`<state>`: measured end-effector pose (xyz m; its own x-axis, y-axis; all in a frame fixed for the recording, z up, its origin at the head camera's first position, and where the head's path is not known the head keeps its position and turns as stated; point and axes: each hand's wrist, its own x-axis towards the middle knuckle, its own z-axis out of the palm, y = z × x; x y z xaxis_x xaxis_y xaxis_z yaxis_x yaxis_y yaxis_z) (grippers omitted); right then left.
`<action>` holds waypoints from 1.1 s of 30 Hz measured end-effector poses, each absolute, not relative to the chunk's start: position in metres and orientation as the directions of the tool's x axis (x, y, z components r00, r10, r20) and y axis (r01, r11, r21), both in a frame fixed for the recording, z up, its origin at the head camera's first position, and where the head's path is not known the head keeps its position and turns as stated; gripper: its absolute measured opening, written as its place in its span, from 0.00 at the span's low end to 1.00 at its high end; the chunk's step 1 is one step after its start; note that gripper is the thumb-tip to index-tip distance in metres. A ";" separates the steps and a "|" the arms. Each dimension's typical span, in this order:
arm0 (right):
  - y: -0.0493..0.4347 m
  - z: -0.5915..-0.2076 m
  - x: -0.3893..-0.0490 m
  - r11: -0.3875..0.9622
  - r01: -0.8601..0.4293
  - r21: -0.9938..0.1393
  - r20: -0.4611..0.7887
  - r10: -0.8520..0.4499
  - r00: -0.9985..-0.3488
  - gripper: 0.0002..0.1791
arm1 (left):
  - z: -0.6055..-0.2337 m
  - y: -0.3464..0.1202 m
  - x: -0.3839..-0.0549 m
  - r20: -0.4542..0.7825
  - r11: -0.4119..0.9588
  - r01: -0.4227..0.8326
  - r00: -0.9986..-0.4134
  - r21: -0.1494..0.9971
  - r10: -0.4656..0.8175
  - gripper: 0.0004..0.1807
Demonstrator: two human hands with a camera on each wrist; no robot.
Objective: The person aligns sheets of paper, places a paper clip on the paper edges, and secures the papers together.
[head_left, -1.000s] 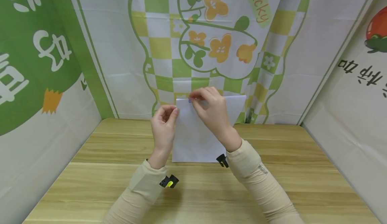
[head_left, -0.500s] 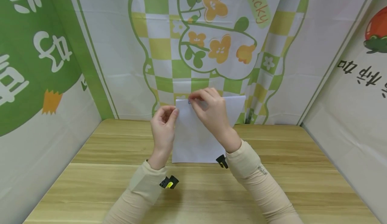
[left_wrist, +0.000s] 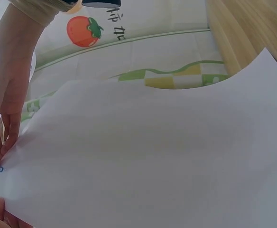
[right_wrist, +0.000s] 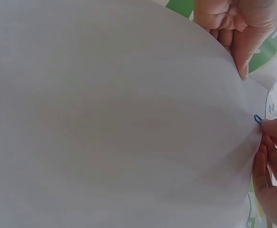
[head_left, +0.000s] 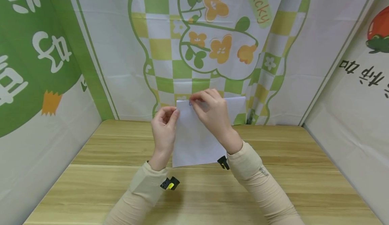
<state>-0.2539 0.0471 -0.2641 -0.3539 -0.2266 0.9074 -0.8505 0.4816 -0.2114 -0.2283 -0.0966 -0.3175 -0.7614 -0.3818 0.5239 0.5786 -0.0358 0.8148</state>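
Observation:
A white sheet of paper (head_left: pixel 197 137) is held up above the table, its upper edge farthest from me. My left hand (head_left: pixel 164 130) pinches the sheet's left edge near the upper corner. At the upper edge, a little right of that corner, my right hand (head_left: pixel 215 115) pinches a small blue paper clip (right_wrist: pixel 257 118). Only a rounded wire loop of the clip (left_wrist: pixel 0 169) shows on the paper's face; fingers cover the rest. In both wrist views the sheet bows in a curve between the hands.
Under the hands lies a wood-grain table (head_left: pixel 194 198). A checked green, yellow and white cloth (head_left: pixel 164 49) hangs behind it, with printed cloth walls at left and right. Black clips with yellow parts (head_left: pixel 170 183) sit at both wrists.
The paper's lower edge has swung slightly toward me and now slants, and its right side has drawn a little left. Both hands keep their grips with hardly any movement.

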 end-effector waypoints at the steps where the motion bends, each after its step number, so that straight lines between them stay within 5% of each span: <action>1: 0.047 -0.264 -0.254 0.482 -0.851 -0.210 0.908 -0.227 -0.353 0.02 | -0.318 -0.097 -0.228 0.524 -0.037 0.580 -0.760 0.814 -0.383 0.11; 33: 0.047 -0.264 -0.252 0.489 -0.855 -0.174 0.910 -0.252 -0.330 0.03 | -0.319 -0.095 -0.229 0.539 -0.056 0.606 -0.743 0.794 -0.397 0.11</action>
<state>-0.2521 0.0466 -0.2642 -0.3298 -0.2519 0.9098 -0.8547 0.4890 -0.1744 -0.2286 -0.0954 -0.3193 -0.7431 -0.3967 0.5390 0.6056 -0.0559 0.7938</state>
